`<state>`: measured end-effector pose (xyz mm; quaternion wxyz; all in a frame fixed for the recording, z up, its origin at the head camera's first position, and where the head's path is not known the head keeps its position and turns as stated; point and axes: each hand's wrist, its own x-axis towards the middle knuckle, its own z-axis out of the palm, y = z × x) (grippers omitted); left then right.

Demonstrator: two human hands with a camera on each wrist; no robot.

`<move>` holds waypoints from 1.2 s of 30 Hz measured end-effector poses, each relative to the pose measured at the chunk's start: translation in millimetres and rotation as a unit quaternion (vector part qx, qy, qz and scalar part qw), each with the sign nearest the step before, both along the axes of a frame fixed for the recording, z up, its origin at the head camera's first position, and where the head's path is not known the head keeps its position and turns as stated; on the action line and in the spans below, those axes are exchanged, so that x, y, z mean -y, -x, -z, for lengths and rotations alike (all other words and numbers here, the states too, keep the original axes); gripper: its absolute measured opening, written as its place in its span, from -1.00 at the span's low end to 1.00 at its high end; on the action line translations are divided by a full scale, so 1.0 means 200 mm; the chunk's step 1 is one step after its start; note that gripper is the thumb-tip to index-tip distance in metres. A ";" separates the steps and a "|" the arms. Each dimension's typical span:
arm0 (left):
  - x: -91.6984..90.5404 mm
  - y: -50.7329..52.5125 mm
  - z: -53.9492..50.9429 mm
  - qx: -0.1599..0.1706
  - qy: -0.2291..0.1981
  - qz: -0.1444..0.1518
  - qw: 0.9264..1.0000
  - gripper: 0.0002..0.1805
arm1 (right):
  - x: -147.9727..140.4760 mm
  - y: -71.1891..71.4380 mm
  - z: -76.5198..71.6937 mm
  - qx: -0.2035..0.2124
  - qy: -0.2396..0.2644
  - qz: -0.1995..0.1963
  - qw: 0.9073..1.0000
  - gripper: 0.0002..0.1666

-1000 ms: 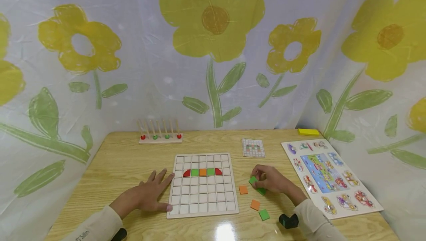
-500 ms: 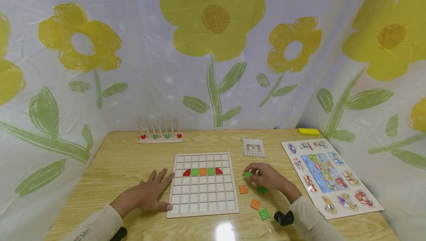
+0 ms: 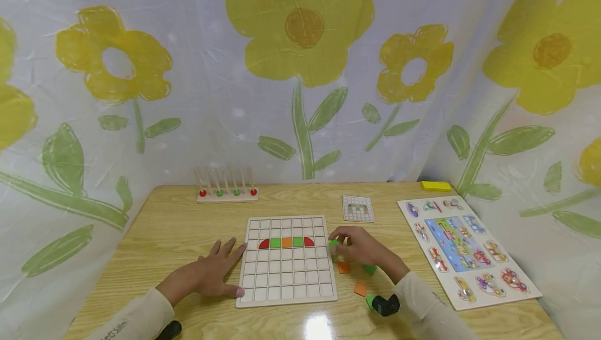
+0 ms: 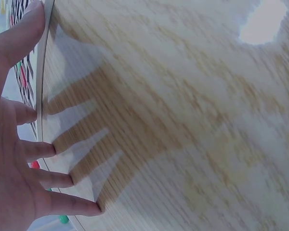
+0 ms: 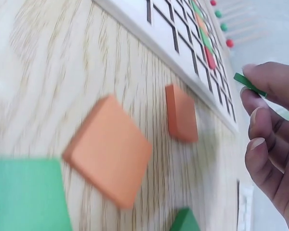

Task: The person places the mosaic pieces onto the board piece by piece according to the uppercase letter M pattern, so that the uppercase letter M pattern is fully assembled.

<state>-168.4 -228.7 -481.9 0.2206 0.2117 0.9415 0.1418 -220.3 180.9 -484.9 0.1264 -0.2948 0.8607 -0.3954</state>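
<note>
Someone's left hand leans palm down beside the left edge of a grid board, fingers straight and spread wide. The index tip meets that edge and the thumb laps onto the near left corner, so the hand touches the board rather than gripping it. Its forearm slants in from the near left in a pale sleeve.

Across from it, the right hand reaches in from the near right, back of the hand upward, just beside the board's right edge. Thumb and index finger pinch a green tile, seen edge-on from the wrist; the other fingers bend loosely toward the palm. That tile is held above the worktop, roughly level with the board's coloured row: red, green, orange, green, red, side by side in the third line from the far edge.

Loose beneath the right arm, I can see a nearer orange tile, a farther orange tile close to the board, a further green tile partly covered by the hand, and a last green tile half behind the black wrist device. Beyond the hand lies a pattern card.
</note>
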 end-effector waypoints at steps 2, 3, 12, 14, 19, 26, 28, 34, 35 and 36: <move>0.00 0.00 0.00 -0.001 0.001 -0.001 1.000 0.24 | 0.03 0.00 0.00 0.002 -0.002 0.001 1.000 -0.75; 0.00 0.00 0.00 -0.001 0.001 -0.001 1.000 0.24 | 0.04 0.00 0.00 0.003 -0.004 0.002 1.000 -0.75; 0.00 0.00 0.00 0.001 0.000 -0.005 1.000 0.25 | 0.17 0.00 -0.02 0.012 -0.008 -0.003 1.000 -0.70; 0.00 0.00 0.00 0.002 -0.001 -0.006 1.000 0.25 | 0.20 0.00 -0.02 0.011 -0.004 -0.011 1.000 -0.70; 0.00 0.00 0.00 -0.002 -0.003 -0.004 1.000 0.25 | 0.27 0.02 -0.01 0.012 0.002 -0.025 1.000 -0.71; 0.00 -0.01 -0.01 -0.003 -0.005 -0.001 1.000 0.24 | 0.37 0.03 0.01 0.028 0.012 -0.028 0.999 -0.71; 0.00 -0.01 -0.01 -0.004 -0.003 -0.002 1.000 0.25 | 0.39 0.02 0.01 0.031 0.017 -0.033 0.999 -0.70; 0.00 -0.01 -0.01 -0.009 0.000 -0.006 1.000 0.25 | 0.46 0.03 0.02 0.016 0.016 -0.046 0.999 -0.73; 0.00 -0.01 -0.01 -0.009 -0.001 -0.006 1.000 0.25 | 0.47 0.03 0.02 0.016 0.016 -0.047 0.999 -0.73; 0.00 -0.01 -0.01 -0.009 -0.001 -0.006 1.000 0.25 | 0.48 0.03 0.02 0.017 0.016 -0.046 0.999 -0.72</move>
